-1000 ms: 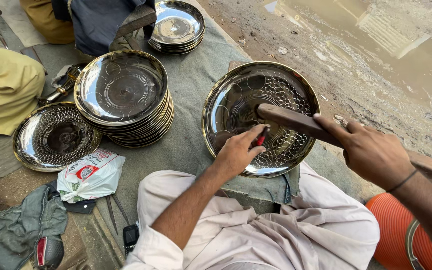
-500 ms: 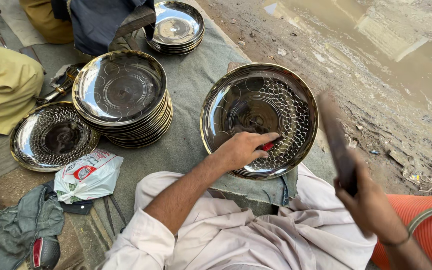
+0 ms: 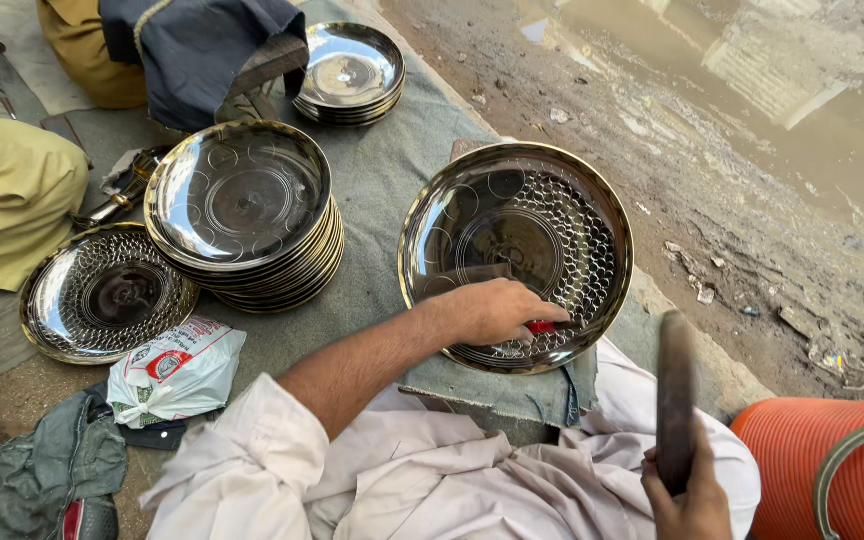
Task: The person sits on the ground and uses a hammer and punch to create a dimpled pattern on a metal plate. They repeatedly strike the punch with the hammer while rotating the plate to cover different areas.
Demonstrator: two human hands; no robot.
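- Fingers of the left hand (image 3: 497, 312) pinch a red-handled punch (image 3: 542, 327) on the patterned steel plate (image 3: 515, 255), at six o'clock on its rim.
- Right hand (image 3: 690, 495), clamped on the wooden mallet (image 3: 676, 395), has swung back from the punch since a second ago; the mallet now stands raised at four o'clock.

a tall stack of shiny metal plates (image 3: 240, 212) sits on the grey cloth (image 3: 384, 180), left of centre. a single dimpled plate (image 3: 104, 292) lies just beside it at the cloth's edge. a smaller stack of plates (image 3: 350, 72) rests further up. a knotted white plastic bag (image 3: 178, 368) lies near a crumpled grey rag (image 3: 37, 480). an orange ribbed hose (image 3: 824, 470) fills the lower right corner. muddy ground (image 3: 712, 170) and a puddle (image 3: 802, 90) run along the right.
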